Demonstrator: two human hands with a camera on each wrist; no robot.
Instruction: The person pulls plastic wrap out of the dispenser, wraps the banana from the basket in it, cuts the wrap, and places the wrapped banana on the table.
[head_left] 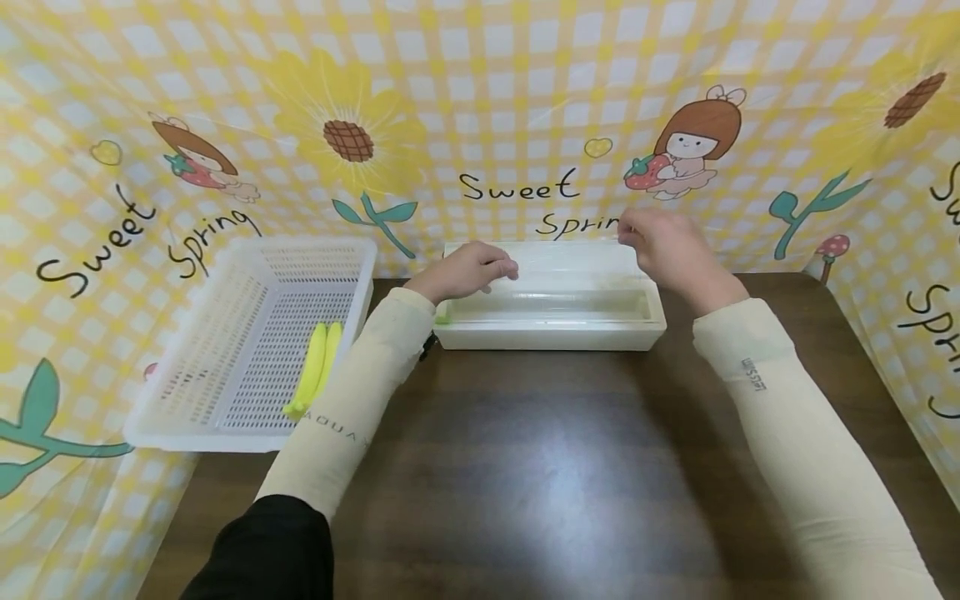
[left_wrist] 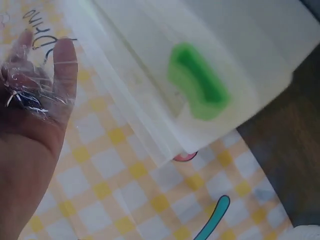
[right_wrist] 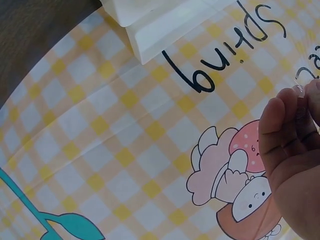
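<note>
Right hand [head_left: 677, 257] pinches clear, thin plastic film [left_wrist: 39, 106]; left hand [head_left: 463, 272] film-draped, grip unclear; spread apart, probably for tautness.

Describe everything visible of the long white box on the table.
The long, narrow white box looks like plastic. It rests upright on the brown table near its far edge, lid raised at the back. Inside is something pale and glossy, perhaps a roll; a green piece sits at its left end. In the wrist views, the left hand and right hand are apart from it.
</note>
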